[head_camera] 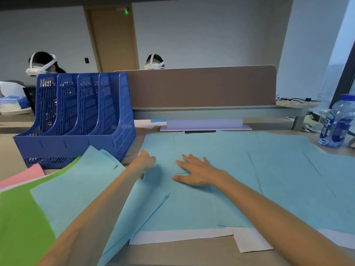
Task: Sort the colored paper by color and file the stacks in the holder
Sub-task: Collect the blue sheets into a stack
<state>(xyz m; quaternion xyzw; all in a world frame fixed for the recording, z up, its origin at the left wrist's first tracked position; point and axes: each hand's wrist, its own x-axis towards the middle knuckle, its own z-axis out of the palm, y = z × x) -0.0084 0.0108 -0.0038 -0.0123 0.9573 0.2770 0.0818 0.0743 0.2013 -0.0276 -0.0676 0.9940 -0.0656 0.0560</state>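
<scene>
Desk surface (172, 254), near edge first. White sheets (182, 235) protrude from under overlapping light-blue paper (269, 169), which covers the centre and right. A green sheet (19, 227) and a pink sheet (23, 175) are cut off at the left. The right hand (194, 172) lies flat on the blue paper, fingers spread. The left hand (146, 157) is curled at a blue sheet's edge; its grip cannot be judged. Beyond it stands a blue four-compartment file holder (76, 120), its interiors obscured by perforated walls. At far right is a water bottle (336, 121), partly cropped.

No legible txt; bottle (336, 121) label blurry.
</scene>
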